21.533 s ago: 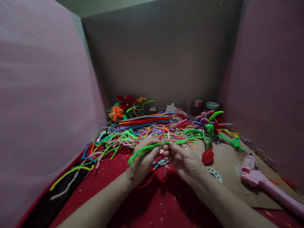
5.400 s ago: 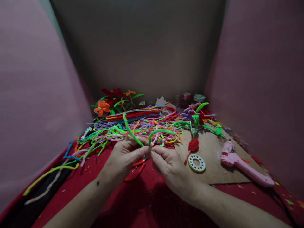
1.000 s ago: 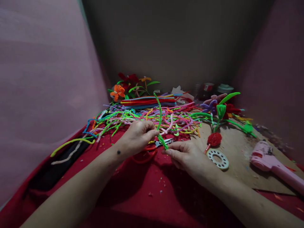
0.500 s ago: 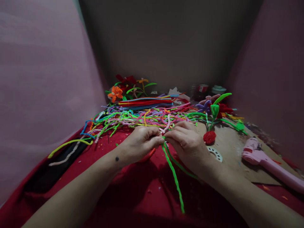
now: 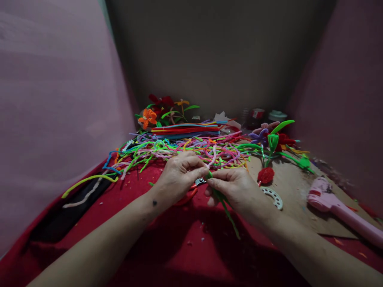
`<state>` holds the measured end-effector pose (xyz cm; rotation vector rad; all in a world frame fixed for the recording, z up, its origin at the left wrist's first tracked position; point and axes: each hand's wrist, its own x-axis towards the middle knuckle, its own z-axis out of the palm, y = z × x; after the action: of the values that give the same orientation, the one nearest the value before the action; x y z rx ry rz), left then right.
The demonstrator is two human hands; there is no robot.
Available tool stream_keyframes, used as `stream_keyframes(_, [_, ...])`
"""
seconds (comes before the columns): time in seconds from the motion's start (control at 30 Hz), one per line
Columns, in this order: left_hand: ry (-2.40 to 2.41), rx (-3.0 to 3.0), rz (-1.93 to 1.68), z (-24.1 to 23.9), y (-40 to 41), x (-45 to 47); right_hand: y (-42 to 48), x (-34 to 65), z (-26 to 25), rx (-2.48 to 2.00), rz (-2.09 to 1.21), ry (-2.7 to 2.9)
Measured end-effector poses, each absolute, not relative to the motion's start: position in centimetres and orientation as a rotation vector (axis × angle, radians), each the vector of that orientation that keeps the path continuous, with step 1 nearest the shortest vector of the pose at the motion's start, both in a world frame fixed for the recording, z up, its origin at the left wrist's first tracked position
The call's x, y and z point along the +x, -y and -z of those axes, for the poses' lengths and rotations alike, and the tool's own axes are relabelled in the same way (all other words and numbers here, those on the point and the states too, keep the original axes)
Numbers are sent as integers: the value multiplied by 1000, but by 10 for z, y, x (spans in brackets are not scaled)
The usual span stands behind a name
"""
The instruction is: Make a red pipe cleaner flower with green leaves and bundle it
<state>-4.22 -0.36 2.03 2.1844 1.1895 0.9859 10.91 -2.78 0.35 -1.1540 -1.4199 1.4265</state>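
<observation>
Both hands meet over the red cloth, pinching a green pipe cleaner (image 5: 229,217) at its upper end. My left hand (image 5: 183,175) has its thumb and forefinger closed on the green piece from the left. From the right, my right hand (image 5: 231,185) grips the same piece, and its loose strands hang down below the fingers. The exact spot between the fingertips is mostly hidden. Beneath the left hand lie red-handled pliers or cutters (image 5: 200,181), partly covered. A pale pink pipe cleaner (image 5: 213,156) rises just behind the fingertips.
A tangle of coloured pipe cleaners (image 5: 167,149) spreads behind the hands, with a straight bundle (image 5: 185,130) beyond. Right, a cardboard sheet (image 5: 290,187) carries a red pompom (image 5: 265,175), a white holed ring (image 5: 274,198) and a pink glue gun (image 5: 332,201). Pipe-cleaner flowers (image 5: 148,118) stand at the back.
My right hand has turned and dropped slightly, its fingers now nearer the front. The hanging green strands have swung right and reach less far down. The cutter's metal joint now shows.
</observation>
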Motion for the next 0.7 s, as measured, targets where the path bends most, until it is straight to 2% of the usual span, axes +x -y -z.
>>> stream_keyframes(0.3, [-1088, 1929, -941, -17, 6, -36, 27, 111, -2, -1084, -1201, 1493])
stream_keyframes(0.5, [-1159, 2180, -1128, -5, 10, -34, 31, 104, 5, -927, -1679, 1077])
stream_keyframes(0.6, [-1151, 2122, -1171, -6, 9, -34, 32, 104, 5, -1027, -1723, 1028])
stream_keyframes(0.7, [-1035, 1837, -1020, -13, 6, -36, 32, 106, 3, -1031, -1727, 1050])
